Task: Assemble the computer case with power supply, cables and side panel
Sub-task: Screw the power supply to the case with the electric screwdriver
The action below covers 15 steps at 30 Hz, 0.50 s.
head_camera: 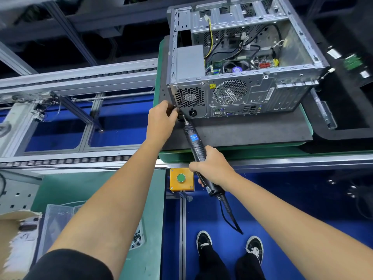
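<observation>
Fingers of right hand [212, 168] gripping electric screwdriver [194, 142], left hand [161, 120] fingers pinching at computer case [232, 91] corner

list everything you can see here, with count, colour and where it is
computer case: one, silver-grey, side open, on the dark mat
power supply: one, grey, inside the case at its left rear corner
cables: several, black and yellow, inside the case
electric screwdriver: one, black with a blue label, tip at the case's lower left rear corner
mat: one, dark grey, on a green pallet
button box: one, yellow with a green button, below the conveyor rail
parts bins: clear, lower left, one holding small dark screws
shoes: two, black and white, on the blue floor
left hand: fingers at the case corner by the screwdriver tip
right hand: wrapped round the screwdriver's grip
</observation>
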Each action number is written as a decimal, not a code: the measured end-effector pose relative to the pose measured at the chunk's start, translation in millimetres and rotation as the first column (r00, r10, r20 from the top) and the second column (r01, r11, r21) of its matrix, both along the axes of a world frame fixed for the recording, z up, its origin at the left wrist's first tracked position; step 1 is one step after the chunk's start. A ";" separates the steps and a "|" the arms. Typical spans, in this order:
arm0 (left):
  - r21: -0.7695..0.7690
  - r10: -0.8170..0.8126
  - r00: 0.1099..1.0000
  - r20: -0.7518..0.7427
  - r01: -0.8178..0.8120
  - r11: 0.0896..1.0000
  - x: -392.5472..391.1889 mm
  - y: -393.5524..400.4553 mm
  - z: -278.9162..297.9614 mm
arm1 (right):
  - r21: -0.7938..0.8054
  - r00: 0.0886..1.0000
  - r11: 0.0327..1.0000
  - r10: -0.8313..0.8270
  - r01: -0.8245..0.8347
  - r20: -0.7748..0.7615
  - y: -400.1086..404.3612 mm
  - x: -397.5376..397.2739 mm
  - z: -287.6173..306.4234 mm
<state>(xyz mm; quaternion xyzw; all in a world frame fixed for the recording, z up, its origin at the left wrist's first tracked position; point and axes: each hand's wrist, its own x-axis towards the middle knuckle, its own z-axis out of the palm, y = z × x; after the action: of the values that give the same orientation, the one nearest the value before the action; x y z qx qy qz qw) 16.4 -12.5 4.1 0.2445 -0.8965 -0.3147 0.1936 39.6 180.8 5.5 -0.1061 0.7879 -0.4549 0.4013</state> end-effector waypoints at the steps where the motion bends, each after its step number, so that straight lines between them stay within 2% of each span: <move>1: 0.008 0.007 1.000 -0.010 -0.007 1.000 0.5 1.4 -0.4 | 0.001 1.000 1.000 0.002 -0.002 -0.001 0.0 0.8 -0.3; 4: 0.020 0.023 0.999 -0.025 -0.023 1.000 -1.0 4.5 0.1 | 0.002 1.000 1.000 0.008 -0.008 -0.003 0.1 2.9 -0.8; 10: -0.122 -0.036 0.999 0.018 0.038 0.992 -2.4 3.1 1.8 | -0.005 1.000 1.000 0.000 0.000 0.001 3.2 4.3 0.0; 15: -0.125 -0.039 0.997 0.065 0.046 0.991 -2.2 0.6 2.1 | -0.023 1.000 1.000 -0.009 0.009 -0.001 2.1 3.2 2.3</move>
<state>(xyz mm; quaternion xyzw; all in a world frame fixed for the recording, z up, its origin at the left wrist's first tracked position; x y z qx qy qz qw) 14.2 -11.9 6.2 0.2223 -0.9252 -0.2536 0.1739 42.8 182.8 7.8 -0.1072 0.7832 -0.4659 0.3975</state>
